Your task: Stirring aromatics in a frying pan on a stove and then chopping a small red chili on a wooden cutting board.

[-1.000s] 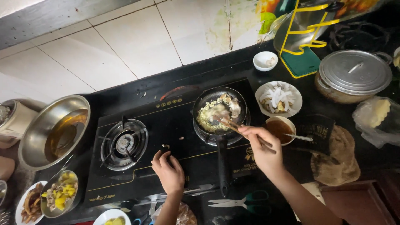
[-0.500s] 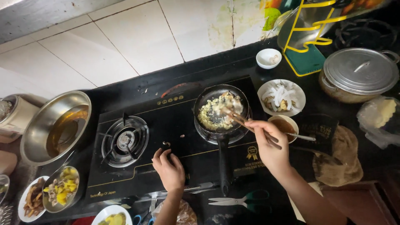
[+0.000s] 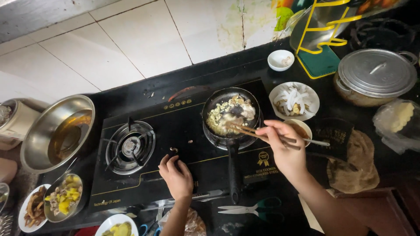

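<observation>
The frying pan [image 3: 231, 113] sits on the right burner of the black stove [image 3: 144, 183], with chopped food inside it. The right hand [image 3: 284, 150] holds a pair of chopsticks [image 3: 249, 132], and their tips poke into the food at the near side of the pan. The grip is closed tight around the sticks, with the fingers pinched together. The left hand [image 3: 177, 175] rests on the stove front, fingers bent, with the fingertips on the small knob [image 3: 173, 150]. It holds nothing else.

Things could go wrong here. The pan is likely hot, and the right hand is close to its rim, so it could get burned. A hard push with the sticks could flick food out onto the stove. The long pan handle [image 3: 233, 170] points toward the person between both arms, so a bump could tip the pan.
</observation>
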